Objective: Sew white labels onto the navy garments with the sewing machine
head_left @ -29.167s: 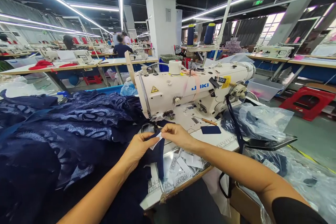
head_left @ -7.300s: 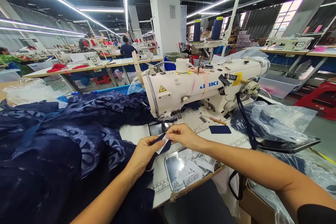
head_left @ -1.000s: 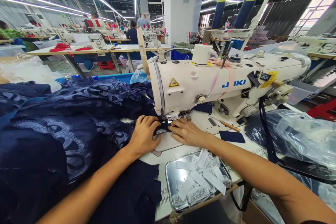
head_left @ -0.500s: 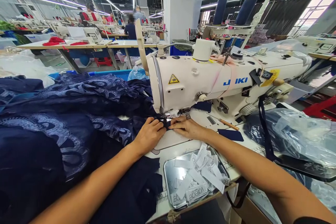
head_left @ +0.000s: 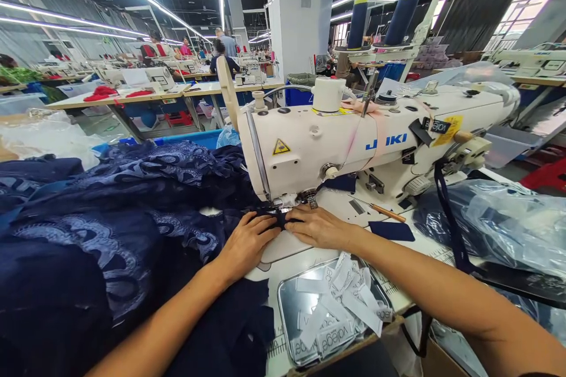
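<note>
My left hand (head_left: 253,241) presses on navy fabric (head_left: 177,256) just left of the sewing machine's needle area, its fingers bent over the cloth. Opposite it, my right hand (head_left: 317,227) holds the edge of the same fabric, fingers close together and thumb side low. Between my fingertips, a narrow navy strip runs beneath the presser foot of the white sewing machine (head_left: 292,135). A small white piece shows there, partly hidden by my fingers. The navy garment with pale lace-like patterns spreads far to the left.
A metal tray (head_left: 289,306) holds several white printed labels (head_left: 342,294) near the table's front edge. Wooden-handled tweezers or an awl (head_left: 388,213) and a navy cloth piece (head_left: 392,231) lie to the right. Plastic-wrapped bundles (head_left: 490,218) sit farther right; thread cones (head_left: 401,19) stand behind.
The camera view has shifted slightly, so the machine appears lower and more to the left. Both hands stay at the needle area, with my right fingers lying somewhat flatter on the cloth.
</note>
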Demonstrator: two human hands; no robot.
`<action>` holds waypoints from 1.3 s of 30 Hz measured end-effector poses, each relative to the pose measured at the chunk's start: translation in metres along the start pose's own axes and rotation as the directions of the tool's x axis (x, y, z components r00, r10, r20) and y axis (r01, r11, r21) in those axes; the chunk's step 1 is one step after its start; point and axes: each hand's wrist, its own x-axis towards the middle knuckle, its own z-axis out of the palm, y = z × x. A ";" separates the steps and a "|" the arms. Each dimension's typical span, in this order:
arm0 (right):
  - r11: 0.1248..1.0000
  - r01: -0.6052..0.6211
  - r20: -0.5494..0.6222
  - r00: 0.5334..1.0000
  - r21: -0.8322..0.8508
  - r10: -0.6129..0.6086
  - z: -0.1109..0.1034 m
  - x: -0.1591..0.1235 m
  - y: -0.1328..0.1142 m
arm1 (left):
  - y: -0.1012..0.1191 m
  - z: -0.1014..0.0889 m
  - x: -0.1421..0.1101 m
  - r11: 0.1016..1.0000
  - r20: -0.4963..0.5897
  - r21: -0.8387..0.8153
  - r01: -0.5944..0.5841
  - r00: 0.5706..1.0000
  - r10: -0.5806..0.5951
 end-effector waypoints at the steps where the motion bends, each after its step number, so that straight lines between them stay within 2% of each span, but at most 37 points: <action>1: 1.000 -0.001 -0.001 1.000 0.005 0.001 0.000 0.000 0.001 | 0.000 -0.001 0.000 1.000 0.003 0.000 0.003 1.000 -0.003; 14: 0.999 -0.027 -0.067 0.997 0.037 0.030 0.010 0.000 0.005 | 0.000 -0.003 0.004 1.000 0.009 0.002 0.009 1.000 -0.009; 22: 0.993 -0.111 -0.013 0.994 0.029 0.112 0.012 0.001 0.002 | -0.010 -0.004 0.009 0.999 0.031 -0.006 0.032 0.999 -0.032; 29: 0.977 -0.190 0.088 0.979 0.094 0.182 0.006 0.003 0.004 | -0.018 -0.002 0.015 0.999 0.017 -0.001 0.043 0.999 -0.043; 32: 0.976 -0.188 0.069 0.981 0.106 0.181 0.008 0.004 0.008 | -0.014 -0.002 0.016 0.996 -0.054 0.065 0.056 0.997 -0.053; 34: 0.971 -0.227 0.045 0.974 0.079 0.224 0.011 0.005 0.011 | -0.006 -0.005 0.015 0.982 -0.096 0.161 0.101 0.992 -0.086; 37: 0.948 -0.317 0.061 0.946 -0.025 0.318 0.013 0.009 0.013 | 0.009 -0.008 0.013 0.933 -0.078 0.304 0.196 0.981 -0.180; 39: 0.939 -0.326 0.102 0.936 -0.108 0.337 0.010 0.011 0.011 | 0.016 -0.009 0.012 0.901 -0.064 0.355 0.249 0.968 -0.242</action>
